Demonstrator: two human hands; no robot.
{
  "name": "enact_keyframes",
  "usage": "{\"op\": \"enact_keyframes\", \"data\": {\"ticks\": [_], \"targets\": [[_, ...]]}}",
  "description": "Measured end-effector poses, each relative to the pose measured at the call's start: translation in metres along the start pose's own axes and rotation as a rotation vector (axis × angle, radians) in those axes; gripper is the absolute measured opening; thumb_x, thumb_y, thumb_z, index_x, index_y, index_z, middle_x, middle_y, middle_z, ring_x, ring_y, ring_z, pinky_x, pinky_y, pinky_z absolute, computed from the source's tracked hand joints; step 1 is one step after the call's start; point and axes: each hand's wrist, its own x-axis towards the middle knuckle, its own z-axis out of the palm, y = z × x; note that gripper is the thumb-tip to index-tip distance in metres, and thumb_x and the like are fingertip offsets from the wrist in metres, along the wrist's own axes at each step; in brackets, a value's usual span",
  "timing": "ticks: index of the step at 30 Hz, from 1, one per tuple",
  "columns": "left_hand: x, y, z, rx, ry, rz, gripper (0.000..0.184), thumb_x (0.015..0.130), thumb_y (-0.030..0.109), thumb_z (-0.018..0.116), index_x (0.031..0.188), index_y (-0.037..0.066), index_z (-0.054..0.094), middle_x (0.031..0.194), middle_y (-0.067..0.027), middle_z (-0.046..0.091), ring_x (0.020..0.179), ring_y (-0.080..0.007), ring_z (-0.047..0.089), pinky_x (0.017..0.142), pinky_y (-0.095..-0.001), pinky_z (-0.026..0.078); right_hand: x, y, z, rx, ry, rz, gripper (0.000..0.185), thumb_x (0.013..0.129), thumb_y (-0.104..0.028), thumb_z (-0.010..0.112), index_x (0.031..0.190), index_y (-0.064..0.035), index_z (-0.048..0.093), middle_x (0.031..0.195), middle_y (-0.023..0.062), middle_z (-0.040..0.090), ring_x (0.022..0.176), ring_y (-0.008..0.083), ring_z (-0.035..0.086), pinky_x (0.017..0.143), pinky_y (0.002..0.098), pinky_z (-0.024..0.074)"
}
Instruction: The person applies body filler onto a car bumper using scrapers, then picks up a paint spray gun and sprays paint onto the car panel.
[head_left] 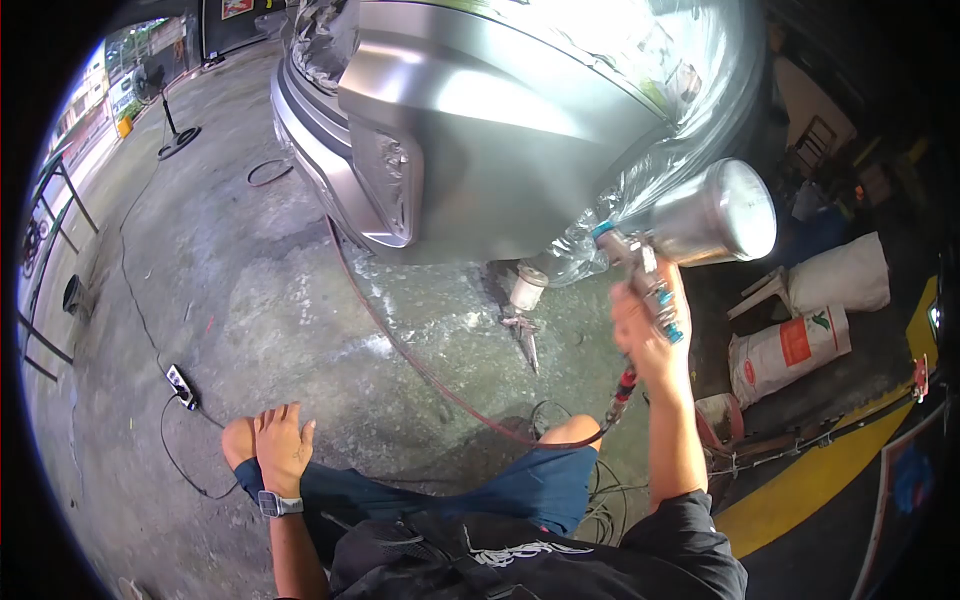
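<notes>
My right hand (655, 315) is wrapped round the handle of a spray gun (640, 265), which is raised beside the car. On top of the gun sits a large cup (710, 215). A red air hose (430, 375) joins the handle from below and curves across the floor. Silver-grey car bodywork (490, 150) fills the top middle, with clear plastic sheeting (690, 130) over its right side. My left hand (284, 440) lies on my left knee, fingers stretched out, holding nothing. Its wrist wears a watch.
A second spray gun (522, 320) with a white cup lies on the concrete floor below the bodywork. A power strip (180, 387) and cables are at the left. Sacks (790, 350) lie at the right. A standing fan (175, 135) is at the back left.
</notes>
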Motion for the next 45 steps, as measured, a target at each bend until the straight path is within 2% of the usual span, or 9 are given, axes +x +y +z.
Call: {"op": "enact_keyframes", "data": {"ticks": [8,13,15,19,23,26,31,37,45], "targets": [[0.001,0.001,0.000,-0.032,0.007,-0.002,0.035,0.084,0.025,0.069,0.113,0.005,0.065,0.105,-0.0145,0.067,0.103,-0.0332,0.060,0.099,-0.0446,0.041,-0.023,-0.008,0.035,0.184,-0.443,0.240,0.045,0.091,-0.009,0.071,0.133,-0.0076,0.054,0.098,0.0033,0.065,0.083,0.0123,0.059,0.074,0.0293,0.0491],[0.001,0.000,-0.001,-0.035,0.019,-0.011,0.035,0.084,0.026,0.070,0.111,0.005,0.065,0.104,-0.0136,0.067,0.102,-0.0329,0.060,0.098,-0.0444,0.041,0.016,-0.012,0.017,-0.015,-0.107,-0.022,0.047,0.088,-0.006,0.074,0.131,-0.0059,0.056,0.102,0.0007,0.066,0.086,0.0111,0.060,0.076,0.0281,0.0490],[0.001,-0.003,0.000,-0.031,0.029,0.000,0.034,0.084,0.025,0.069,0.112,0.005,0.065,0.104,-0.0143,0.067,0.101,-0.0339,0.060,0.096,-0.0444,0.042,0.036,-0.034,0.005,-0.049,-0.016,-0.113,0.043,0.091,-0.005,0.069,0.132,-0.0063,0.056,0.105,0.0000,0.067,0.077,0.0063,0.057,0.064,0.0219,0.0466],[0.000,-0.005,-0.002,-0.035,0.041,-0.008,0.033,0.084,0.025,0.070,0.110,0.005,0.065,0.103,-0.0133,0.067,0.101,-0.0331,0.060,0.097,-0.0447,0.042,0.056,-0.075,-0.008,0.008,0.126,-0.179,0.034,0.097,-0.005,0.060,0.131,-0.0091,0.055,0.092,-0.0012,0.065,0.058,0.0008,0.043,0.042,0.0165,0.0295],[0.000,-0.006,-0.005,-0.052,0.053,-0.006,0.034,0.083,0.025,0.070,0.110,0.005,0.065,0.102,-0.0135,0.067,0.101,-0.0334,0.060,0.096,-0.0450,0.042,0.064,-0.081,-0.008,0.051,0.277,-0.242,0.038,0.098,-0.009,0.062,0.134,-0.0073,0.051,0.075,-0.0013,0.056,0.057,0.0018,0.045,0.042,0.0166,0.0308],[0.000,-0.007,-0.004,-0.059,0.055,-0.021,0.034,0.084,0.024,0.069,0.111,0.005,0.065,0.102,-0.0136,0.067,0.100,-0.0336,0.060,0.096,-0.0452,0.042,0.053,-0.076,0.008,0.069,0.205,-0.220,0.042,0.096,-0.008,0.065,0.135,-0.0081,0.051,0.076,-0.0022,0.057,0.056,0.0014,0.044,0.043,0.0171,0.0312],[-0.001,-0.008,-0.004,-0.045,0.055,-0.025,0.035,0.084,0.025,0.069,0.113,0.005,0.065,0.103,-0.0139,0.067,0.101,-0.0335,0.060,0.096,-0.0451,0.042,0.010,-0.055,0.043,-0.112,-0.033,-0.039,0.042,0.092,-0.003,0.069,0.132,-0.0063,0.056,0.099,0.0015,0.062,0.086,0.0083,0.055,0.074,0.0250,0.0465],[-0.001,-0.010,-0.003,-0.041,0.030,-0.018,0.036,0.084,0.025,0.069,0.114,0.005,0.064,0.103,-0.0138,0.067,0.101,-0.0336,0.059,0.097,-0.0451,0.042,-0.027,-0.031,0.066,0.140,-0.470,0.094,0.039,0.089,-0.003,0.072,0.125,-0.0058,0.058,0.086,-0.0012,0.059,0.078,0.0077,0.055,0.072,0.0263,0.0470],[0.010,-0.036,-0.035,-0.119,-0.015,0.022,0.035,0.085,0.026,0.068,0.114,0.007,0.064,0.105,-0.0140,0.067,0.102,-0.0358,0.060,0.091,-0.0449,0.045,-0.033,-0.009,0.072,0.352,-0.068,0.215,0.050,0.093,-0.005,0.067,0.139,-0.0073,0.048,0.082,0.0006,0.059,0.060,0.0049,0.049,0.049,0.0200,0.0371]]}}
